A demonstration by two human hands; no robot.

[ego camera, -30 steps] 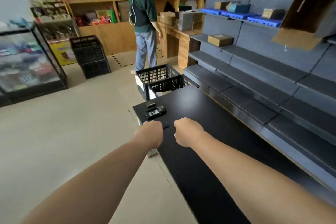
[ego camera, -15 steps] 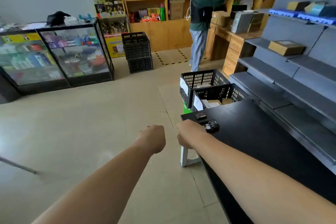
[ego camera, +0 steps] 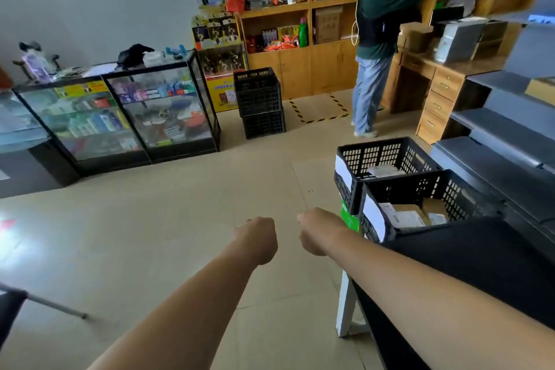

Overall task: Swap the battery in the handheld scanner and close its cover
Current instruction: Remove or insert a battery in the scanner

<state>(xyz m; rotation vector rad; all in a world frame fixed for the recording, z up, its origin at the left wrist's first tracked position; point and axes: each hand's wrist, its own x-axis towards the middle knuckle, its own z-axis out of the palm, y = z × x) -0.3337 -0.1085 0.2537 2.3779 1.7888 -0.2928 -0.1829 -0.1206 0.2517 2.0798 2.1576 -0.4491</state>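
Left hand (ego camera: pixel 257 239) out over bare floor, well left of the table (ego camera: pixel 480 264), curled into a loose fist; nothing seen in it, though the palm side faces away. Right hand (ego camera: pixel 318 231) just off the table's near-left corner, likewise fisted, back of hand to the camera; contents, if any, cannot be told. Both arms level and parallel, apparently a carried posture rather than a grip on work. Crates (ego camera: pixel 420 186) with parcels set at the table's far-left end, probably as sorting stock. Scanner not in view; none on the visible tabletop, and the forearm covers the corner. Task judged not under way here. Second person (ego camera: pixel 381 39) well beyond the table, at shelves.
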